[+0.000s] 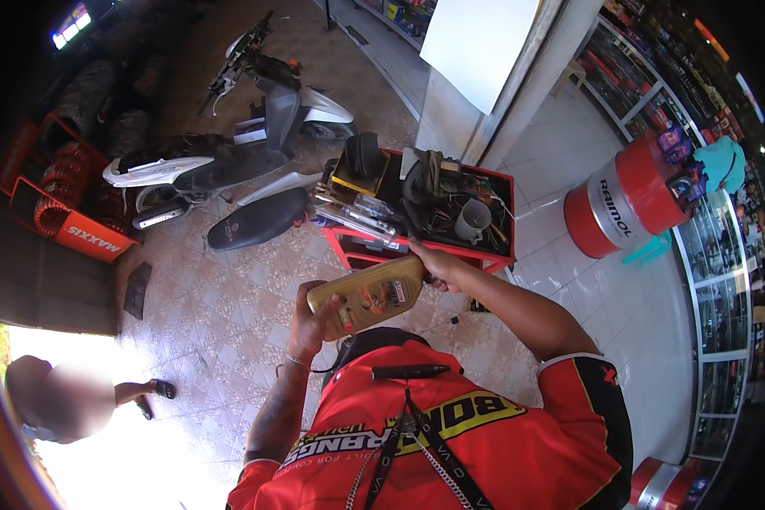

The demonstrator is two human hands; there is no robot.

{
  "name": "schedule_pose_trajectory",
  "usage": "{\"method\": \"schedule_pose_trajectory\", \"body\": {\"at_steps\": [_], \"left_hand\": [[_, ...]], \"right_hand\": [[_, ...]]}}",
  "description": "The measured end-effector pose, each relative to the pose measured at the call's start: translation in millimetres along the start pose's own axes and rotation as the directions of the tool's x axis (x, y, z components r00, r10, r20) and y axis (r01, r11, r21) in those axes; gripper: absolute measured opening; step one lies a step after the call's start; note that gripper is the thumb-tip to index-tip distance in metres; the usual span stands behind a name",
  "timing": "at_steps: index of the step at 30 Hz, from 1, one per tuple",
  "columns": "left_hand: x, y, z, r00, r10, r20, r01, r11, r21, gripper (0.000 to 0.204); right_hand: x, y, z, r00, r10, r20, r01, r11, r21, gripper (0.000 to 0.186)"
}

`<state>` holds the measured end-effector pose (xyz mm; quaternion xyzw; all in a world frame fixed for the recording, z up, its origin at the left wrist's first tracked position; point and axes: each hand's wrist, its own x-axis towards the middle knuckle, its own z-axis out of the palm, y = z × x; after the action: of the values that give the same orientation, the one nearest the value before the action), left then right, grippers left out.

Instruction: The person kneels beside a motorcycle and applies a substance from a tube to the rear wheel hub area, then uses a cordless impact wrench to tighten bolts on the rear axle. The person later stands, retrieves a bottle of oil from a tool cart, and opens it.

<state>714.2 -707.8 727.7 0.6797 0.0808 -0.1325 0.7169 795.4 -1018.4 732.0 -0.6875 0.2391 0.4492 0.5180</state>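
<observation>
Rack: a red stand [55,217] at far left, holding red coiled springs and dark tyres stacked behind it.
Scooter: a stripped white and grey scooter [229,153] on the tiled floor, its black seat [259,219] lying loose just in front.
Left hand: the left hand [308,327] is clenched around the cap end of the bottle, fingers curled over the neck; whether the cap is on cannot be told.
Bottle: a gold oil bottle [370,296] held level and slightly tilted in front of the chest, between both hands, just below the cart.
Right hand: the right hand [438,265] grips the bottle's base end, thumb on top.
Cart: a red tool cart [501,246] beyond the bottle; its top tray holds metal tools at the left, a black cap-like part, rags, wires and a grey cup [472,221].
Drum: a red and white drum [625,200] on white tiles at right, with small boxes on its top.
Shelves: glass display cases [722,280] curve along the right wall, filled with small packaged goods too small to tell apart.
</observation>
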Motion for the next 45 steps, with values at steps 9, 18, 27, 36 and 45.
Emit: {"method": "schedule_pose_trajectory", "body": {"at_steps": [9, 18, 27, 36, 45], "left_hand": [[-5.8, 31.8, -43.9, 0.899, 0.436, -0.036, -0.436, 0.890, -0.131, 0.072], [-36.5, 76.7, -78.0, 0.912, 0.409, -0.041, -0.380, 0.802, -0.462, 0.093], [-29.3, 50.2, -123.2, 0.895, 0.418, -0.158, -0.443, 0.875, -0.197, 0.083], [-18.8, -0.3, -125.3, 0.974, 0.225, -0.031, -0.213, 0.853, -0.476, 0.072], [-33.0, 37.2, -123.4, 0.976, 0.217, -0.008, -0.174, 0.758, -0.629, 0.083]], "right_hand": [[-104.8, -91.1, 48.6, 0.251, -0.931, -0.263, 0.767, 0.357, -0.532, 0.051], [-237.9, -177.1, 114.6, -0.426, -0.642, 0.637, 0.302, -0.765, -0.569, 0.044], [-142.4, -176.9, 115.1, 0.952, -0.303, -0.049, 0.228, 0.804, -0.549, 0.068], [-114.2, -164.9, 138.6, 0.000, -0.953, 0.304, 0.617, -0.239, -0.750, 0.042], [-194.2, -205.7, 143.0, -0.061, -0.766, 0.640, 0.760, -0.452, -0.467, 0.034]]}}
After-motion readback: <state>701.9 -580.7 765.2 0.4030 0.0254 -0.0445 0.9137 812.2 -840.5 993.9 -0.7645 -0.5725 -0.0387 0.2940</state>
